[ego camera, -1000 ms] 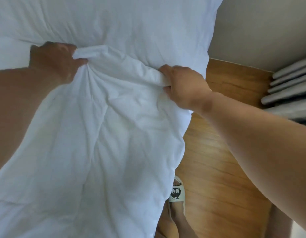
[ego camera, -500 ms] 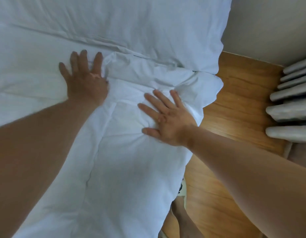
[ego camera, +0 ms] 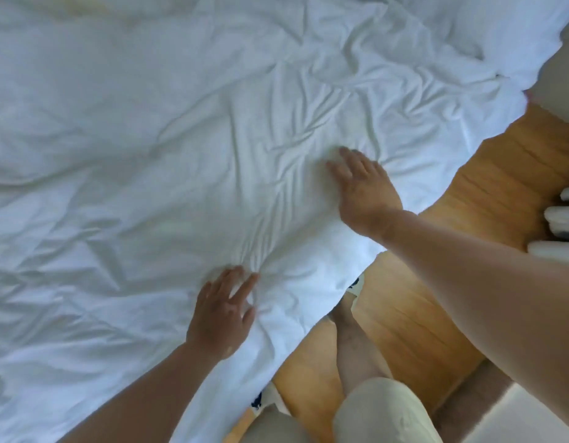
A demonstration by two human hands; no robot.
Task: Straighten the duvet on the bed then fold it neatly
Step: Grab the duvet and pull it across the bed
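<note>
Status: in the straightening stage, folding not started as far as I can judge. Duvet point(ego camera: 212, 139) lies spread in a single layer across the bed, no fold line visible, lots of creases left.

Near to far:
- Person stands at the near-right edge of the bed, legs in light shorts point(ego camera: 382, 410) over the wooden floor point(ego camera: 404, 314). Duvet edge hangs over that side just in front of them.
- Left hand point(ego camera: 220, 318): flat, palm down, fingers loosely spread, pressing on the duvet close to the near edge. Nothing gripped. Creases fan out from under the fingertips, so fabric is bunching under the push.
- Right hand point(ego camera: 361, 187): also flat and open, fingers extended together, palm on the duvet further in, near the right edge. No pinch, no hold. Wrinkles radiate from it too.
- Hands are well apart, both touching only the duvet.
- Mid-bed: long diagonal ridges and a crumpled patch between and beyond the hands.
- Far side: smoother but with shallow folds; far-right corner looks rumpled and hangs off the bed edge. Can't tell whether a pillow sits under it.
- Pale rounded objects at the right frame edge point(ego camera: 564, 219), unclear what they are.

Left to do, my estimate: flatten the centre and far-right corner, square the edges to the bed, then do all the folds. Roughly early-to-mid in stage one.
</note>
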